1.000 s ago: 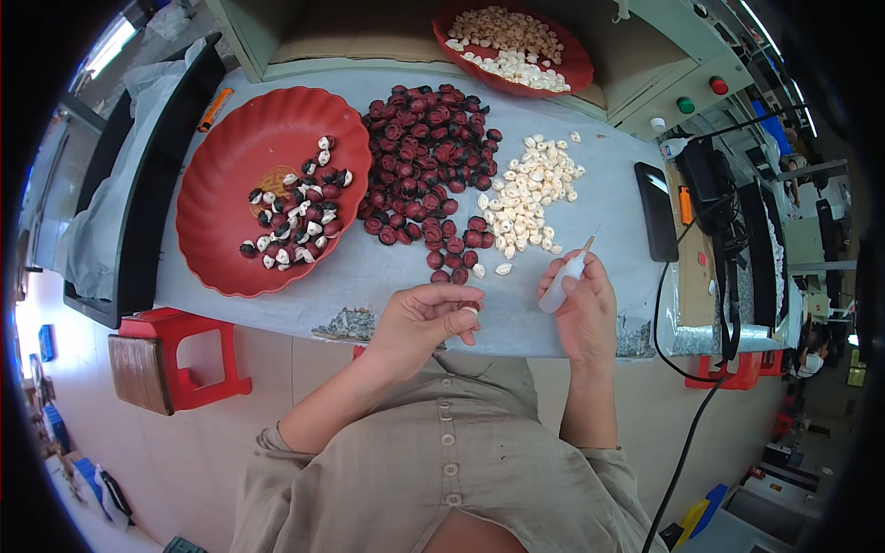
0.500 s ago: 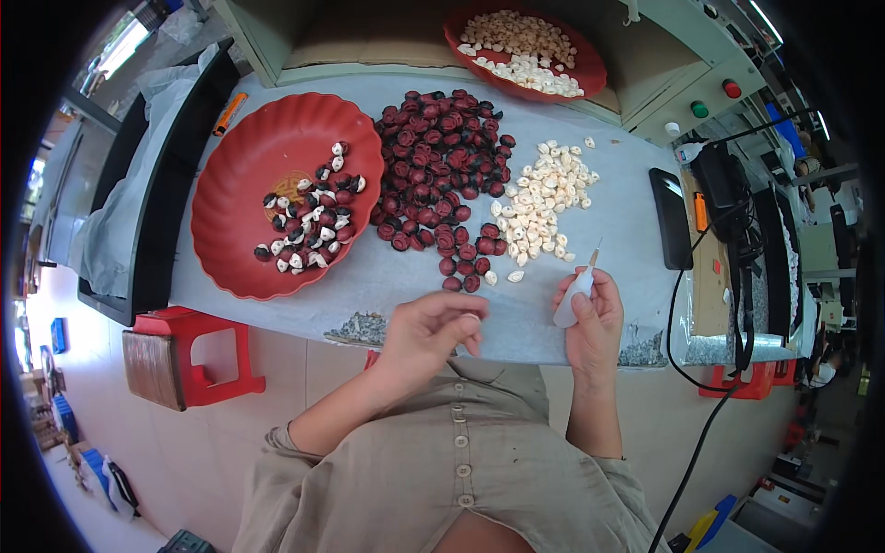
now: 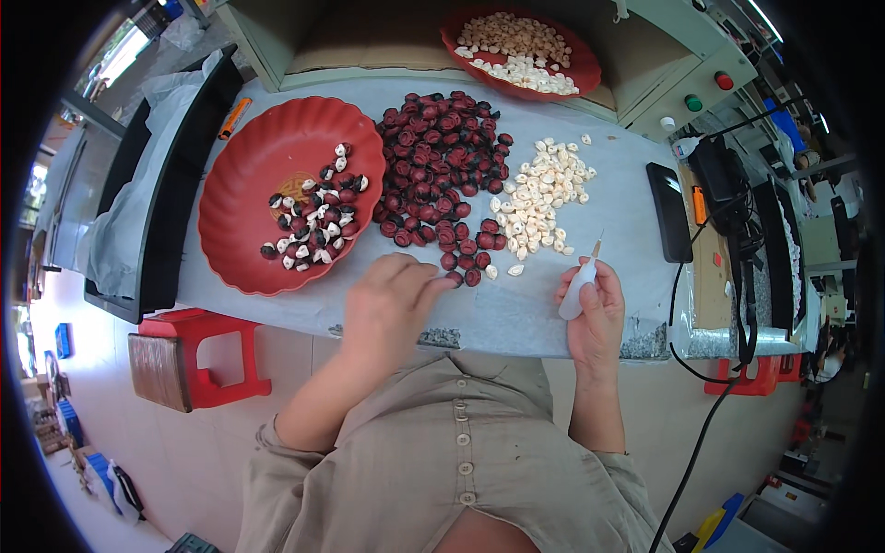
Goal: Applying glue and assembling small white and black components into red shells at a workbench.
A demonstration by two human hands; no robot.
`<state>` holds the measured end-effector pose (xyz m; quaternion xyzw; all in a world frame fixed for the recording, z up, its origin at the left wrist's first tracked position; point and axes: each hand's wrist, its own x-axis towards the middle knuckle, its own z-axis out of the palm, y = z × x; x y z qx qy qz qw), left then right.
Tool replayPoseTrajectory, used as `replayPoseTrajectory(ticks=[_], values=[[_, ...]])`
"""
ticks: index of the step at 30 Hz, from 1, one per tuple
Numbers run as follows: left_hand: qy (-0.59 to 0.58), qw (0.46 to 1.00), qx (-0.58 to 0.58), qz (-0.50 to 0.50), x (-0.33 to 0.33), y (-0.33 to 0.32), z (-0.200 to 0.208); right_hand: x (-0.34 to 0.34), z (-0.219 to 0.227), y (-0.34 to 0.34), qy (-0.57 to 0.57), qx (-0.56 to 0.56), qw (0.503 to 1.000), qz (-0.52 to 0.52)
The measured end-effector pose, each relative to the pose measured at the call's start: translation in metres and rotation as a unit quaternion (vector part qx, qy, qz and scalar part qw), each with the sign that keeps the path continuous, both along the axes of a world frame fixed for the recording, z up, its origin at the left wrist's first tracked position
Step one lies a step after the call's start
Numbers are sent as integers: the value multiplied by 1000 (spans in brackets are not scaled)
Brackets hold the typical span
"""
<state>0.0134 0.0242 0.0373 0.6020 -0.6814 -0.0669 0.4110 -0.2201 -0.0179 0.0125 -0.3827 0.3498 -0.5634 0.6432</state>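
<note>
My left hand [image 3: 392,300] reaches over the table, thumb and forefinger pinched at a dark red, black-edged rose-shaped piece [image 3: 454,278] at the near end of a heap. The hand is slightly blurred. In my right hand [image 3: 599,318] is a small white squeeze bottle [image 3: 578,293], its thin needle tip pointing up and away from me. The heap of dark red rose-shaped pieces [image 3: 433,152] lies mid-table. To its right spreads a pile of small cream shell-like pieces [image 3: 544,189]. On the left, a red scalloped plate [image 3: 235,207] holds dark red pieces joined with white ones.
Another red plate [image 3: 590,69] with cream pieces sits at the back, partly within a grey-green cabinet [image 3: 664,69] with buttons. A black phone [image 3: 669,212] and cables lie on the right. A black tray [image 3: 161,221] stands left; a red stool [image 3: 217,355] is below it.
My left hand has moved forward and left from the table's near edge to the nearest dark red pieces. My right hand still holds the bottle almost in place.
</note>
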Motion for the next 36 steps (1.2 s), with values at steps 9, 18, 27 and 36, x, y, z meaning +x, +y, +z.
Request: replayPoseTrajectory(ticks=[9,18,27,36], values=[[-25,997,52,-50,-16,-10,-16,7,11,3,-40,54,997,24],[519,817,204,-145,-2,-5,-13,11,23,12,-151,104,981,67],[818,472,257,-203,-19,-2,-32,34,26,20,16,-81,996,-17],[804,484,252,-237,-17,-2,-36,36,25,25,220,-219,950,33]])
